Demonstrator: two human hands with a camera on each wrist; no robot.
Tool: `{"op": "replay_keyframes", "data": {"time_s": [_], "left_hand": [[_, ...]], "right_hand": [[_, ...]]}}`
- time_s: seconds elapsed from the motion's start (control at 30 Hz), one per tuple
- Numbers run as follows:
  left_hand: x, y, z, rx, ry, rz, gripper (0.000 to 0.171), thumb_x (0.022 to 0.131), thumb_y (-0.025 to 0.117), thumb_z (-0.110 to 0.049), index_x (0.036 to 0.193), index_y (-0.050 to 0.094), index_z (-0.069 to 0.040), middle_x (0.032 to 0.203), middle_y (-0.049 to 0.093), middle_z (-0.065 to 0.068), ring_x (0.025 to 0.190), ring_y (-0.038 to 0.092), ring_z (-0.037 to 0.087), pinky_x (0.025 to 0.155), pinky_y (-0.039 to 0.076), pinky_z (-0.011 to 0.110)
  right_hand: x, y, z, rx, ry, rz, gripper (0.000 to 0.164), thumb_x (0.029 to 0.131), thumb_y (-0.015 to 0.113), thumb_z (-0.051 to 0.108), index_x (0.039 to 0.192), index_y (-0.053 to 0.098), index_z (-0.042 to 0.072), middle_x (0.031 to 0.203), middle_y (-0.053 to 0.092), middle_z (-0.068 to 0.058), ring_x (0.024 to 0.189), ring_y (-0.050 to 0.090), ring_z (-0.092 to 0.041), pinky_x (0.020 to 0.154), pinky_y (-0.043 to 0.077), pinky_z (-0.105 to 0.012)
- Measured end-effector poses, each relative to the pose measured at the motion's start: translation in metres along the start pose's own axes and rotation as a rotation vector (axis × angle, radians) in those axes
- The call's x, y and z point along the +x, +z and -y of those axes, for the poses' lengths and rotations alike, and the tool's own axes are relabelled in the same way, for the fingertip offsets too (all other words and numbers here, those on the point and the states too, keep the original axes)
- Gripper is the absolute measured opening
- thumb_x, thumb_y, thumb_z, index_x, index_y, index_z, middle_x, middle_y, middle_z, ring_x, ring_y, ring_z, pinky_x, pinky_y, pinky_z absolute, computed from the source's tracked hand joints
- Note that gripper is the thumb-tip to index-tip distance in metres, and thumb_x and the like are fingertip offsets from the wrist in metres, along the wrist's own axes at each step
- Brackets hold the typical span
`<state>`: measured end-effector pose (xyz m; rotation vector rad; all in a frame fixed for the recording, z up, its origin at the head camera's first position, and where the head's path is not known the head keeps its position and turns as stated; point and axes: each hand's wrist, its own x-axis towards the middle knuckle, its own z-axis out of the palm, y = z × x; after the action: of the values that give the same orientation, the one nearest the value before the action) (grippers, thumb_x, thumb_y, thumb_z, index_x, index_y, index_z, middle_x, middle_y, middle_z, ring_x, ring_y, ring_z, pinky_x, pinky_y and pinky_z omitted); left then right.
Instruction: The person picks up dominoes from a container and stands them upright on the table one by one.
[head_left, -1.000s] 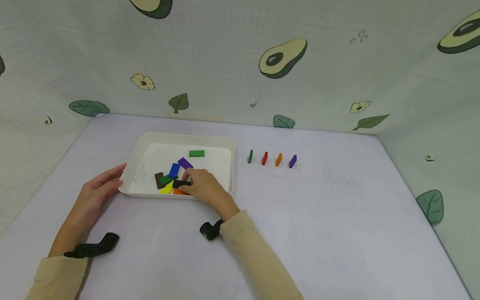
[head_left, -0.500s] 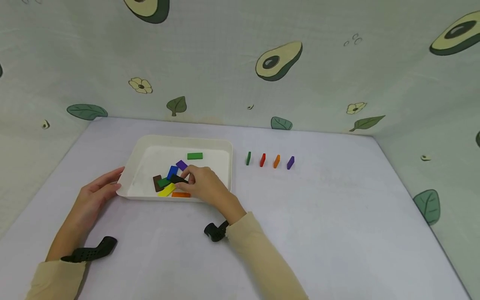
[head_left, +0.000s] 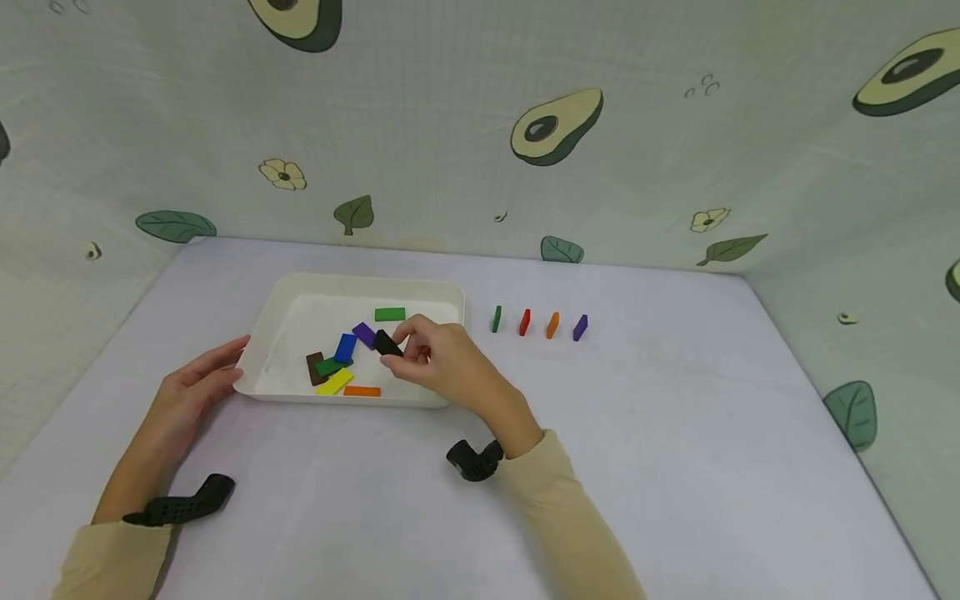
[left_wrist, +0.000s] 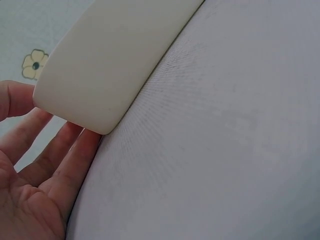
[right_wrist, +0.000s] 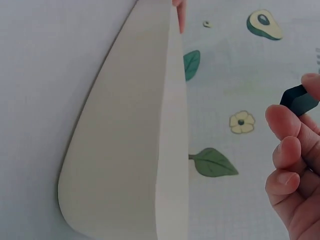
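My right hand (head_left: 453, 362) pinches a black domino block (head_left: 387, 343) between thumb and fingers, raised over the right part of the white tray (head_left: 420, 379). In the right wrist view the same black block (right_wrist: 300, 101) shows above the tray's rim. My left hand (head_left: 187, 396) touches the tray's left front corner with extended fingers; in the left wrist view those fingers (left_wrist: 62, 160) lie along the tray's outer wall. Inside the tray are a blue block (head_left: 345, 348), a purple block (head_left: 363, 335), a yellow block (head_left: 334, 382), an orange block (head_left: 362, 391) and a brown block (head_left: 316, 368).
A light green block (head_left: 390, 314) lies near the tray's back, and a dark green block (head_left: 327, 367) partly under the blue one. Right of the tray, a green (head_left: 497, 319), red (head_left: 525, 322), orange (head_left: 552, 325) and purple block (head_left: 581, 327) stand upright in a spaced row.
My right hand has lifted the black block off the pile and carried it rightward, uncovering the orange block. The left hand has stayed at the tray's corner.
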<state>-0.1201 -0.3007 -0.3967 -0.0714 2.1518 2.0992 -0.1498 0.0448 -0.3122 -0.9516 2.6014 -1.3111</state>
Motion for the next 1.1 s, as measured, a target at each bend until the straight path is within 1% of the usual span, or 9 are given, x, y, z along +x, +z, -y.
{"op": "replay_keyframes", "data": {"time_s": [0.1,0.27,0.43,0.6,0.7,0.83,0.93,1.03,1.1], "left_hand": [[0.000,-0.001,0.001,-0.001,-0.006,0.000,0.047,0.093,0.056,-0.018,0.139,0.045,-0.016,0.136,0.047,-0.019,0.108,0.048,-0.016,0.081,0.041,0.002],[0.001,-0.001,0.002,-0.019,-0.006,0.000,0.045,0.093,0.056,-0.016,0.138,0.047,-0.017,0.138,0.046,-0.017,0.108,0.048,-0.015,0.081,0.041,0.002],[0.001,0.000,0.002,-0.013,-0.007,-0.002,0.046,0.093,0.056,-0.017,0.138,0.046,-0.016,0.138,0.046,-0.018,0.108,0.048,-0.015,0.081,0.041,0.002],[0.001,-0.001,0.002,-0.024,0.001,-0.005,0.045,0.093,0.056,-0.016,0.137,0.047,-0.017,0.137,0.047,-0.018,0.108,0.049,-0.014,0.081,0.042,0.002],[0.001,-0.001,0.002,-0.021,0.000,-0.005,0.044,0.093,0.056,-0.015,0.136,0.049,-0.019,0.137,0.047,-0.016,0.108,0.049,-0.014,0.081,0.042,0.002],[0.001,-0.001,0.002,-0.030,0.000,0.002,0.044,0.093,0.056,-0.015,0.137,0.048,-0.018,0.137,0.048,-0.016,0.109,0.048,-0.014,0.082,0.041,0.003],[0.000,0.000,0.002,-0.026,-0.004,-0.001,0.045,0.093,0.056,-0.015,0.137,0.047,-0.017,0.138,0.047,-0.015,0.109,0.048,-0.014,0.082,0.041,0.002],[0.000,0.000,0.002,0.019,-0.019,-0.014,0.046,0.093,0.056,-0.019,0.139,0.046,-0.018,0.139,0.046,-0.015,0.110,0.047,-0.014,0.082,0.041,0.002],[0.000,0.000,0.002,0.031,-0.022,-0.013,0.047,0.094,0.056,-0.019,0.139,0.045,-0.017,0.140,0.045,-0.015,0.110,0.047,-0.014,0.082,0.041,0.002]], "right_hand": [[-0.006,-0.009,-0.002,-0.002,-0.012,-0.007,0.021,0.085,0.067,0.018,0.099,0.056,0.006,0.067,0.059,0.004,0.058,0.049,-0.006,0.056,0.043,-0.017],[-0.016,-0.025,-0.007,0.008,0.028,-0.023,0.021,0.084,0.065,0.016,0.099,0.054,0.007,0.067,0.058,0.004,0.060,0.048,-0.007,0.057,0.043,-0.019],[-0.028,-0.041,-0.013,0.007,0.055,-0.070,0.021,0.083,0.063,0.014,0.100,0.054,0.005,0.068,0.058,0.005,0.065,0.049,-0.012,0.060,0.041,-0.021],[-0.035,-0.056,-0.022,0.004,0.060,-0.134,0.020,0.083,0.065,0.015,0.098,0.055,0.006,0.074,0.060,0.003,0.071,0.049,-0.016,0.062,0.041,-0.024],[-0.038,-0.065,-0.029,0.007,0.046,-0.183,0.018,0.082,0.066,0.012,0.096,0.055,0.008,0.077,0.059,0.000,0.070,0.050,-0.015,0.060,0.042,-0.024],[-0.043,-0.077,-0.036,-0.004,0.047,-0.264,0.017,0.081,0.067,0.008,0.095,0.058,0.007,0.075,0.056,-0.003,0.067,0.050,-0.014,0.057,0.042,-0.023],[-0.048,-0.085,-0.041,-0.032,0.064,-0.310,0.017,0.081,0.067,0.008,0.096,0.059,0.006,0.074,0.057,-0.004,0.065,0.050,-0.014,0.057,0.041,-0.022],[-0.052,-0.092,-0.047,-0.044,0.101,-0.333,0.018,0.082,0.067,0.009,0.098,0.060,0.006,0.076,0.060,-0.004,0.066,0.051,-0.015,0.058,0.041,-0.021],[-0.056,-0.097,-0.052,-0.047,0.134,-0.345,0.018,0.084,0.066,0.011,0.099,0.060,0.006,0.078,0.060,-0.004,0.067,0.051,-0.015,0.059,0.041,-0.021]]}}
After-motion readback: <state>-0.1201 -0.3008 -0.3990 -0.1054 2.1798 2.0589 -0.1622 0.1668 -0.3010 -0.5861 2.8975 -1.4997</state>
